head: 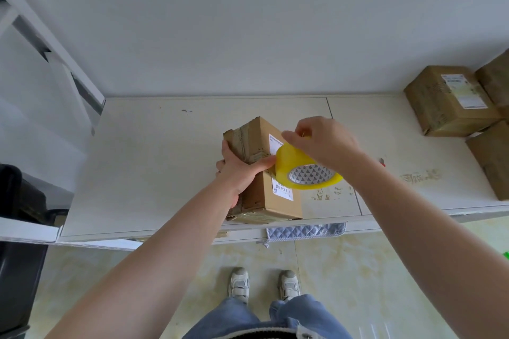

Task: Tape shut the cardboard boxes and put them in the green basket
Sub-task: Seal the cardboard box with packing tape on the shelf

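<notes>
Cardboard makes up the box (271, 173) at the middle of the frame, standing on the white table (154, 173). The left hand (242, 170) grips its left side, thumb over the top, probably to steady it while tape goes on. Just right, the right hand (322, 143) holds the yellow tape roll (305, 170) against the box top. More boxes (451, 102) wait at the right edge, shut, contents hidden. No green basket shows.
</notes>
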Available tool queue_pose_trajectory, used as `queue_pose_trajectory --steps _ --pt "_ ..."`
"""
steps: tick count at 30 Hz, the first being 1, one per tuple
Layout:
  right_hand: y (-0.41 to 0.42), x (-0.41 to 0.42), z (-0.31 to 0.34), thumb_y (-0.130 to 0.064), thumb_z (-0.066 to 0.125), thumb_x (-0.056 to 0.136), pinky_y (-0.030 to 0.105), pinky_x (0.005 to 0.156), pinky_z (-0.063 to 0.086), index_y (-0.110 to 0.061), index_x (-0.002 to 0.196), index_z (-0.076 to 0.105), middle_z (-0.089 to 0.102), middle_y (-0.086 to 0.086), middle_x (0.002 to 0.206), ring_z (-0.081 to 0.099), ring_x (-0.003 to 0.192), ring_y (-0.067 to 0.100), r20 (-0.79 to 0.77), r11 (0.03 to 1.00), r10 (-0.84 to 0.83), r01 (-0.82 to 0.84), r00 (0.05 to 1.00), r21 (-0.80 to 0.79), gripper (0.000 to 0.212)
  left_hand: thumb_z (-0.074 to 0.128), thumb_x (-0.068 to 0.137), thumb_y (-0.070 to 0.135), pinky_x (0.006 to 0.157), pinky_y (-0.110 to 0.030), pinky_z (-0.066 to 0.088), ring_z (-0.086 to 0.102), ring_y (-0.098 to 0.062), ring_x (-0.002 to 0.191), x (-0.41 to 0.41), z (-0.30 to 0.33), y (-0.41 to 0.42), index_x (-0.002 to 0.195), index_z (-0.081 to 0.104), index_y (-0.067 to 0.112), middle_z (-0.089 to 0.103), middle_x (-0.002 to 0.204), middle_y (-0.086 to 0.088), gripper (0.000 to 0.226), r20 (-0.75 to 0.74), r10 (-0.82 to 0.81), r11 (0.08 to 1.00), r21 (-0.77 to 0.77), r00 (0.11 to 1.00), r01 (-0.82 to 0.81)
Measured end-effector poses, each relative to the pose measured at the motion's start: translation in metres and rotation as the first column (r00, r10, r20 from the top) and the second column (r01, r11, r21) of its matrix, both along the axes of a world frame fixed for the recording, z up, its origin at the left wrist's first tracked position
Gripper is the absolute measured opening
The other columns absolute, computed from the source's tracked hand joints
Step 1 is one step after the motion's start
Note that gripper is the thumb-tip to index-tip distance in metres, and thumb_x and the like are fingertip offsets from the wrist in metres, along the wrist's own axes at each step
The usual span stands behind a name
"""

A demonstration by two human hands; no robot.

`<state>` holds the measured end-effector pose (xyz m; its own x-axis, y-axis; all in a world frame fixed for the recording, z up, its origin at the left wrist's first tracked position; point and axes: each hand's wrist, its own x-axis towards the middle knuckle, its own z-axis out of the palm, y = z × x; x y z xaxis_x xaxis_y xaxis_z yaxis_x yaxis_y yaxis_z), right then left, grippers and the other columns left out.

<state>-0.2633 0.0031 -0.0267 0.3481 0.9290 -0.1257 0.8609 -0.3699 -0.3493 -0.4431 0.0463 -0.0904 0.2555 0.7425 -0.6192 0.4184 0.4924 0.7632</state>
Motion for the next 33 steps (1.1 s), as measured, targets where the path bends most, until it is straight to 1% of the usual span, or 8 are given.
queue_pose_trajectory --steps 4,7,13,18,25,28,31,33 --pt "-0.022 0.01 -0.006 -0.072 0.051 0.076 0.031 0.057 0.038 -0.015 0.073 0.066 0.054 -0.002 0.061 0.053 0.057 0.017 -0.415 0.997 -0.053 0.07 0.908 0.026 0.059 0.086 0.058 0.055 0.114 -0.047 0.031 0.035 -0.028 0.137 -0.008 -0.003 0.003 0.154 -0.008 0.036 0.028 0.153 -0.008 0.135 0.052 0.008 1.0 -0.029 0.999 -0.007" --pt "-0.023 0.013 -0.008 -0.062 0.058 0.082 0.033 0.057 0.037 -0.01 0.071 0.066 0.052 0.01 0.06 0.05 0.056 0.018 -0.475 0.994 0.036 0.018 0.879 0.11 0.054 0.087 0.058 0.053 0.114 -0.048 0.031 0.035 -0.028 0.137 -0.008 -0.004 0.004 0.153 -0.007 0.037 0.028 0.153 -0.008 0.135 0.067 0.019 0.999 -0.042 0.998 -0.016" --pt "-0.005 0.005 0.005 -0.055 0.055 0.09 0.027 0.05 0.032 -0.019 0.055 0.054 0.046 -0.003 0.053 0.046 0.051 0.014 -0.248 0.994 0.11 -0.109 0.963 0.016 0.051 0.093 0.053 0.043 0.101 -0.051 0.045 0.049 -0.029 0.125 -0.016 -0.005 0.006 0.153 0.006 0.038 0.041 0.146 -0.005 0.133 0.154 0.096 0.992 -0.092 0.983 -0.082" --pt "-0.005 0.01 0.005 -0.074 0.048 0.083 0.023 0.049 0.027 -0.027 0.068 0.048 0.05 -0.008 0.063 0.046 0.057 0.008 0.187 0.976 0.18 -0.151 0.966 -0.159 0.049 0.089 0.063 0.03 0.063 -0.028 0.043 0.058 -0.01 0.092 -0.024 -0.011 0.01 0.152 0.015 0.036 0.056 0.11 0.01 0.116 0.201 0.127 0.988 -0.114 0.971 -0.106" --pt "-0.013 0.006 0.007 -0.069 0.06 0.076 0.028 0.054 0.033 -0.019 0.065 0.059 0.044 -0.008 0.053 0.042 0.053 0.009 -0.279 0.976 0.164 -0.197 0.946 -0.095 0.051 0.077 0.079 0.029 0.08 -0.029 0.043 0.059 -0.017 0.098 -0.06 -0.018 0.021 0.155 0.018 0.026 0.057 0.132 -0.007 0.096 0.19 0.131 0.984 -0.141 0.973 -0.105" --pt "-0.009 -0.027 0.003 -0.074 0.055 0.075 0.029 0.053 0.029 -0.016 0.061 0.049 0.038 -0.006 0.052 0.038 0.05 0.013 -0.252 0.973 0.197 -0.22 0.948 -0.069 0.061 0.057 0.097 0.029 0.091 -0.029 0.044 0.063 -0.013 0.105 -0.066 -0.024 0.012 0.14 0.048 0.021 0.057 0.137 -0.007 0.045 0.153 0.081 0.996 -0.042 0.985 -0.075" --pt "0.002 -0.051 0.004 -0.077 0.053 0.076 0.028 0.049 0.026 -0.016 0.057 0.042 0.037 -0.004 0.049 0.039 0.049 0.016 -0.119 0.981 0.182 -0.189 0.976 -0.05 0.064 0.038 0.103 0.045 0.092 -0.029 0.041 0.058 -0.008 0.106 -0.067 -0.036 -0.003 0.132 0.054 0.02 0.062 0.122 0.008 0.042 0.083 0.079 0.994 0.07 0.993 -0.085" --pt "0.009 -0.062 0.005 -0.079 0.05 0.076 0.027 0.047 0.026 -0.016 0.054 0.042 0.039 -0.004 0.047 0.042 0.048 0.015 -0.056 0.976 0.199 -0.203 0.978 -0.075 0.067 0.036 0.101 0.052 0.075 -0.021 0.039 0.056 0.01 0.082 -0.071 -0.041 -0.003 0.112 0.061 0.031 0.063 0.094 0.023 0.034 0.055 0.102 0.988 0.112 0.993 -0.108"
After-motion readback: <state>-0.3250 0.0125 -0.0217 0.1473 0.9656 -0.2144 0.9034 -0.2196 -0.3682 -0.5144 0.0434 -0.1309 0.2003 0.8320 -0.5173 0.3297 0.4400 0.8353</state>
